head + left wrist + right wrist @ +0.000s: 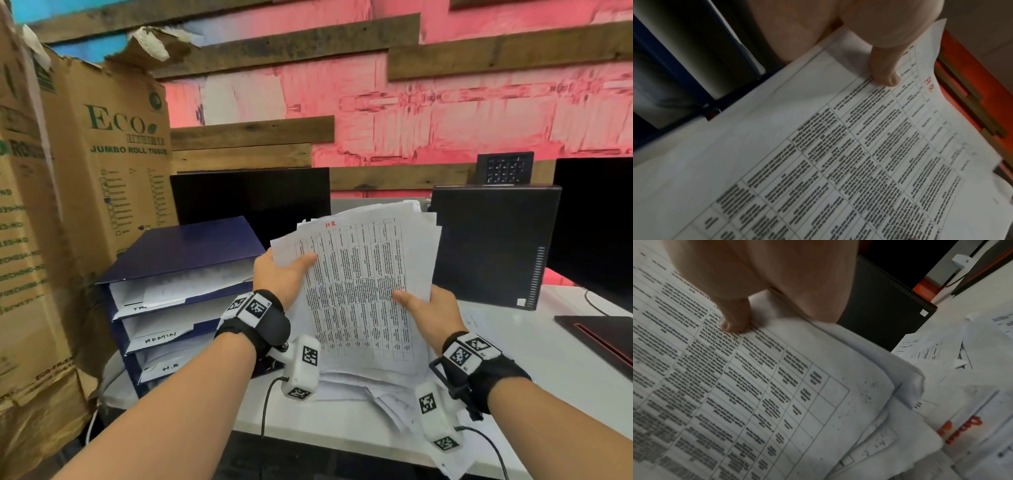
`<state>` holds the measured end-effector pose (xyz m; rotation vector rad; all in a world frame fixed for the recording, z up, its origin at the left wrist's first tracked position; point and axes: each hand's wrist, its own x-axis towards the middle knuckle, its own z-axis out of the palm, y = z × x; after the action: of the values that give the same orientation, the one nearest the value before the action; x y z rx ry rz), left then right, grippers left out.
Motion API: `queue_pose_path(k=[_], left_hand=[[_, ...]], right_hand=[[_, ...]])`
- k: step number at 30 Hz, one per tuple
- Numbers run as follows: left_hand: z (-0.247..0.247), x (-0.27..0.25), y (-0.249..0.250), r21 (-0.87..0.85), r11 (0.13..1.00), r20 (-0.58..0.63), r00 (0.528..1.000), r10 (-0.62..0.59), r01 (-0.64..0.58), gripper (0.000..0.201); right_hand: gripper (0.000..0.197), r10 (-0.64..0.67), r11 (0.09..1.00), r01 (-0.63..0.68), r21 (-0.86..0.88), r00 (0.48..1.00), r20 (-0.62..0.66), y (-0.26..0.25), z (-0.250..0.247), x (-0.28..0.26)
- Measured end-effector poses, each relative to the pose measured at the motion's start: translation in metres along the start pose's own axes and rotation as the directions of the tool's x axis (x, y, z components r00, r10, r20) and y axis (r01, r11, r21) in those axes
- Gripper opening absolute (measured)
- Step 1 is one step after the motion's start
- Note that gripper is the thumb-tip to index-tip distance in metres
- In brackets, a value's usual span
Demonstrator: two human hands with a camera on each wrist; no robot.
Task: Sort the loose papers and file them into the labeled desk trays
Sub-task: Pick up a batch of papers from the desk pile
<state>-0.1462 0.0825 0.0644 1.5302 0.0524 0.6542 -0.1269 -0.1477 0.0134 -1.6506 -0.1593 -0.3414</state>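
Both hands hold a thick stack of papers [363, 284] up above the white desk [534, 346]. The top sheet [838, 162] is a printed table marked "HR" in red at its head. My left hand [282, 274] grips the stack's left edge, thumb pressed on the top sheet. My right hand [426, 313] grips the right edge, its thumb [735, 318] on the print. To the left stands a blue three-tier tray rack [120, 329] with labels; the middle reads ADMIN [160, 337] and the lowest H.R [170, 368]. More loose papers [359, 390] lie on the desk below the stack.
Tall cardboard boxes [68, 205] stand at the left beside the rack. A dark monitor [250, 198] is behind the rack. A black computer tower [493, 246] stands right of the stack, with another screen [596, 222] and a dark pad [603, 335] further right.
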Motion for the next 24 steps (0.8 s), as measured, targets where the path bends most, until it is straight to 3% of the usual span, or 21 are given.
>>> queue_pose_path(k=[7, 12, 15, 20, 24], left_hand=[[0.034, 0.000, -0.005, -0.094, 0.995, -0.061, 0.998, 0.020, -0.026, 0.029], [0.044, -0.008, -0.025, -0.038, 0.999, -0.008, 1.000, 0.014, -0.014, 0.040], [0.046, -0.011, -0.030, -0.010, 1.000, 0.046, 0.999, 0.021, -0.021, 0.029], [0.054, -0.003, -0.014, -0.105, 0.993, 0.009, 0.999, 0.049, -0.048, 0.022], [0.062, -0.001, -0.017, -0.052, 0.997, -0.009, 0.998, 0.055, -0.055, 0.037]], right_hand=[[0.029, -0.005, 1.000, 0.005, 0.006, 1.000, -0.022, 0.001, -0.016, 0.006], [0.036, 0.002, 0.998, 0.002, -0.058, 0.999, 0.053, 0.011, -0.020, -0.003], [0.040, 0.003, 0.996, 0.007, -0.090, 0.995, 0.101, 0.012, -0.017, -0.007], [0.045, -0.128, 0.989, 0.131, -0.063, 0.991, 0.038, -0.005, -0.015, 0.001], [0.056, -0.136, 0.987, 0.141, -0.081, 0.989, 0.062, -0.006, -0.018, 0.005]])
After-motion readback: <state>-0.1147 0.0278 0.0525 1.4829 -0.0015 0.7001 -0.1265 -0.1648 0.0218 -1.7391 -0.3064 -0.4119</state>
